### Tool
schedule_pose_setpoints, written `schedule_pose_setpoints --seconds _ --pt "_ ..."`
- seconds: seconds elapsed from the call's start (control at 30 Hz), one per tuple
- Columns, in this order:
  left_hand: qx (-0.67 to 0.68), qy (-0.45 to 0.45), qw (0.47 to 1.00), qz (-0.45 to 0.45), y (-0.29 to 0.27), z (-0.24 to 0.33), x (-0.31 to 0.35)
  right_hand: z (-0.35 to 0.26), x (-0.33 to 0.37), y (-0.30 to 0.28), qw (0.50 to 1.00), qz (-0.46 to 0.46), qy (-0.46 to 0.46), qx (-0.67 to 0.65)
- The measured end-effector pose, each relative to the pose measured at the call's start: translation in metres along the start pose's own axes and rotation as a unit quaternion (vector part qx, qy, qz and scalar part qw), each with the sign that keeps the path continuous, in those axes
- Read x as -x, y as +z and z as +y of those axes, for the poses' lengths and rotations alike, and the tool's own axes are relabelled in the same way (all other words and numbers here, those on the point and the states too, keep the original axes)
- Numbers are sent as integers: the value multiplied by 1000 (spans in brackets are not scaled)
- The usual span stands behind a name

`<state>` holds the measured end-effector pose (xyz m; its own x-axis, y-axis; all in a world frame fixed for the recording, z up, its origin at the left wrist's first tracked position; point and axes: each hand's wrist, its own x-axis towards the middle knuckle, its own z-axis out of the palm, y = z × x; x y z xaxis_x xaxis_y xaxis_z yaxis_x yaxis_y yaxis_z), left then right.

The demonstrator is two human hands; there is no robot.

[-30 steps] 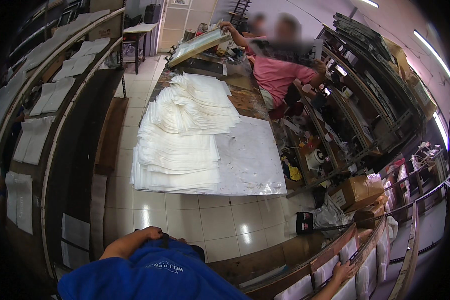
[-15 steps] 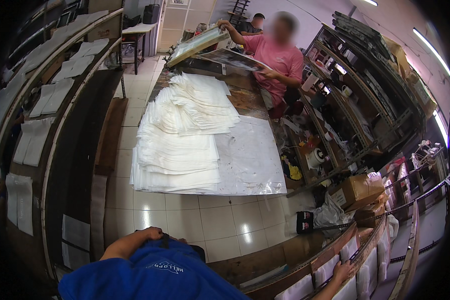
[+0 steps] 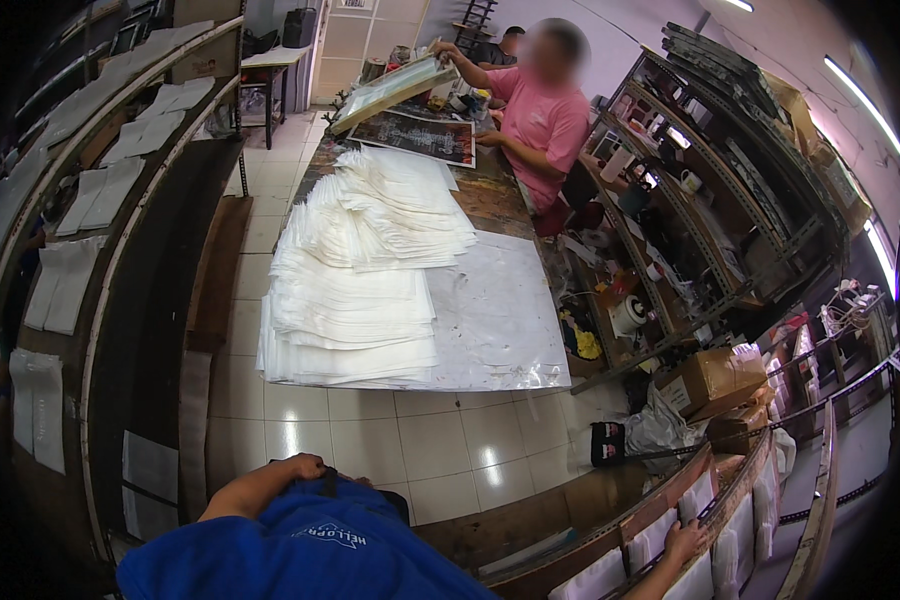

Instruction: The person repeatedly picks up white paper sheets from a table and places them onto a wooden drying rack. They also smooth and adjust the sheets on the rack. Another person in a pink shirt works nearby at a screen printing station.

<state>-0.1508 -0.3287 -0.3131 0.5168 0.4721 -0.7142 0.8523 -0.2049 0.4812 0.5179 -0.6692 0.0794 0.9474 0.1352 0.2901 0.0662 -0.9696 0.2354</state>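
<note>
My left hand (image 3: 308,466) is at my waist, in front of my blue shirt (image 3: 310,540). Its fingers are curled by a dark strap-like thing, and what they hold, if anything, is hidden. Out to the right, my right hand (image 3: 684,542) grips the wooden edge of a low rack (image 3: 722,510) that holds white packets (image 3: 652,537). In front of me stands a table (image 3: 500,310) with a large stack of thin white sheets or bags (image 3: 355,290), fanned and uneven. Neither hand touches this stack.
Across the table a person in a pink shirt (image 3: 545,120) holds up a framed screen (image 3: 385,95) beside a dark printed sheet (image 3: 415,135). Racks stand at the left (image 3: 160,130) and right (image 3: 690,190). Cardboard boxes (image 3: 710,382) and a plastic bag (image 3: 655,435) lie at the right.
The person in pink has lowered the dark printed sheet flat onto the far end of the table, while still holding the frame up. My hands have stayed where they were.
</note>
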Motion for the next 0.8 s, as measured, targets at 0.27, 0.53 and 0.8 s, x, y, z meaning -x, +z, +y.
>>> schedule_pose_setpoints --seconds 0.27,0.53,0.8 --pt "0 -5 1000 -7 -2 3 2 -2 3 -5 1000 -12 3 -11" --pt "0 -15 1000 -13 -7 8 4 -3 4 -5 1000 -9 -2 -10" --pt "-6 -10 1000 -4 -8 12 3 -5 6 -10 1000 -9 1 -8"
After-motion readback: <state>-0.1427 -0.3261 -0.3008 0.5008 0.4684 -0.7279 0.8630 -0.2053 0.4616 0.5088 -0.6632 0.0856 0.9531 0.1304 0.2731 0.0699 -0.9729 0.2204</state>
